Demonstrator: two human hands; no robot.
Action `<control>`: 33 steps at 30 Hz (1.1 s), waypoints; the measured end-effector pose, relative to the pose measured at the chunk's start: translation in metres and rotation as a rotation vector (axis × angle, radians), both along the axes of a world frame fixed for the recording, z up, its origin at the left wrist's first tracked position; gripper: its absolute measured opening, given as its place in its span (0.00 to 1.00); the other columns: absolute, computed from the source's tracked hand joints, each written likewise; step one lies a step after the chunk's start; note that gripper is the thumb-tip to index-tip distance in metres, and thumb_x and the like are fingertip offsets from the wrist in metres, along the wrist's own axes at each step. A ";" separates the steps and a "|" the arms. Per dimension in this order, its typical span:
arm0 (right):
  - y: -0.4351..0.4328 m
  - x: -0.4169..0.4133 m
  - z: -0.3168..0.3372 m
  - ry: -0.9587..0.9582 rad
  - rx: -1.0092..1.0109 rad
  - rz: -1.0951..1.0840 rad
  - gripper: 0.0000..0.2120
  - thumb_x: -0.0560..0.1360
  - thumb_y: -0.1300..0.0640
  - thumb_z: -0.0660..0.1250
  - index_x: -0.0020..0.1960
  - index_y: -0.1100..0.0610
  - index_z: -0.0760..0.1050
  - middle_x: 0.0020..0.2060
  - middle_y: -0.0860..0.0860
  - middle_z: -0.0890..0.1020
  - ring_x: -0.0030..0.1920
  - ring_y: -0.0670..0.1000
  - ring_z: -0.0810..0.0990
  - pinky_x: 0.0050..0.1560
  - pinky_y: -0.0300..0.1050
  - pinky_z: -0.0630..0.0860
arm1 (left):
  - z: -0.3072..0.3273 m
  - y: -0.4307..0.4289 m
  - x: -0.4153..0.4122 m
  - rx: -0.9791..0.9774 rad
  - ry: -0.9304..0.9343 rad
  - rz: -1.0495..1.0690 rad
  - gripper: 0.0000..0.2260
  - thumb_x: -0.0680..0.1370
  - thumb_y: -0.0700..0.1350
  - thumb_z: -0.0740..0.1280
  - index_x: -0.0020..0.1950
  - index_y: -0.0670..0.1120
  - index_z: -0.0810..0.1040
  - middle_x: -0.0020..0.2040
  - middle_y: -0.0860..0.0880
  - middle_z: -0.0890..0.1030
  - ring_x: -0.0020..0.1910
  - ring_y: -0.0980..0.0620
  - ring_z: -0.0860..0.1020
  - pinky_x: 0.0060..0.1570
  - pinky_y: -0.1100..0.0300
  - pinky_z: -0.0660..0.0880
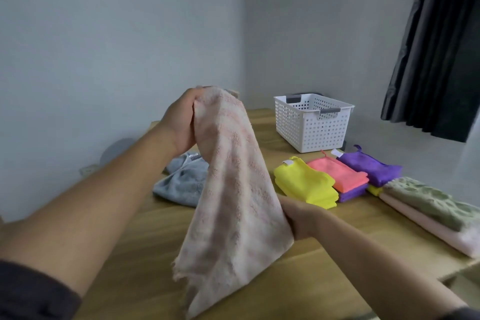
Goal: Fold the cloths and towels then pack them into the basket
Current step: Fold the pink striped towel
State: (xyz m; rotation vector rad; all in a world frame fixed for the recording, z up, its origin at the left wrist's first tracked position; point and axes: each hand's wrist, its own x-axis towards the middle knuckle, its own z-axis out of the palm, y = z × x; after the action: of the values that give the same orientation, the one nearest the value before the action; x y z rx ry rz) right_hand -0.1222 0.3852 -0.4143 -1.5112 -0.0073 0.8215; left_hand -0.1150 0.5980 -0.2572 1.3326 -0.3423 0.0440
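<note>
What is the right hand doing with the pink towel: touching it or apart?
Touching. The head view shows the right hand gripping the pink towel at its lower edge.

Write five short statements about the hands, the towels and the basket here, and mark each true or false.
1. The left hand grips the top of the pink towel. True.
2. The yellow cloth lies inside the white basket. False: it lies folded on the table, in front of the basket.
3. The right hand holds the pink towel's lower edge. True.
4. The grey towel is folded flat. False: it lies crumpled on the table behind the pink towel.
5. The green towel lies under the pale pink folded towel. False: it lies on top of it.
</note>
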 end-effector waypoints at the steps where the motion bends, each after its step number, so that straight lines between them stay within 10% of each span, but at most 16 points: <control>1: 0.001 0.001 0.002 0.013 0.009 -0.001 0.23 0.71 0.36 0.67 0.51 0.55 0.82 0.55 0.51 0.83 0.58 0.50 0.80 0.61 0.45 0.74 | -0.002 0.004 0.001 -0.009 0.016 0.024 0.17 0.78 0.44 0.57 0.63 0.38 0.74 0.58 0.41 0.80 0.58 0.43 0.78 0.58 0.53 0.74; 10: -0.036 0.007 0.020 -0.046 0.042 -0.266 0.10 0.78 0.54 0.62 0.53 0.57 0.78 0.40 0.52 0.84 0.38 0.50 0.82 0.39 0.44 0.79 | -0.037 0.049 0.020 0.258 0.316 0.576 0.13 0.78 0.49 0.58 0.42 0.44 0.75 0.49 0.44 0.80 0.46 0.46 0.78 0.51 0.55 0.75; 17: -0.062 0.001 0.025 -0.276 0.260 -0.272 0.19 0.77 0.61 0.61 0.68 0.55 0.70 0.58 0.57 0.78 0.57 0.58 0.77 0.57 0.58 0.74 | -0.078 0.059 -0.004 0.201 0.333 0.134 0.11 0.76 0.29 0.61 0.45 0.45 0.77 0.46 0.44 0.81 0.40 0.53 0.80 0.40 0.61 0.76; 24: -0.065 -0.010 0.049 -0.430 0.126 -0.258 0.14 0.78 0.67 0.60 0.59 0.54 0.74 0.50 0.54 0.82 0.48 0.51 0.82 0.45 0.48 0.82 | -0.095 0.056 -0.021 0.670 0.251 0.459 0.06 0.81 0.38 0.58 0.49 0.41 0.75 0.35 0.46 0.71 0.31 0.50 0.70 0.24 0.62 0.76; 28: -0.074 -0.013 0.077 -0.486 0.086 -0.412 0.05 0.78 0.64 0.61 0.48 0.58 0.76 0.37 0.50 0.83 0.35 0.45 0.82 0.35 0.38 0.79 | -0.075 0.072 -0.025 0.566 0.265 0.610 0.09 0.79 0.41 0.62 0.40 0.42 0.76 0.40 0.43 0.76 0.36 0.46 0.75 0.45 0.48 0.78; 33: -0.081 -0.027 0.125 -0.558 0.138 -0.444 0.07 0.78 0.60 0.63 0.41 0.55 0.74 0.33 0.50 0.78 0.30 0.46 0.79 0.32 0.38 0.77 | -0.026 0.075 -0.038 0.089 0.258 0.491 0.07 0.77 0.43 0.68 0.41 0.44 0.74 0.36 0.48 0.77 0.32 0.52 0.76 0.35 0.58 0.75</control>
State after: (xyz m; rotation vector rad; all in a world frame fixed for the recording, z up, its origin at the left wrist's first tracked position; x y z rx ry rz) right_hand -0.1492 0.3046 -0.2896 -1.4909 -0.1339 0.0327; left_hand -0.1534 0.6726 -0.2835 1.4656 0.2081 0.2672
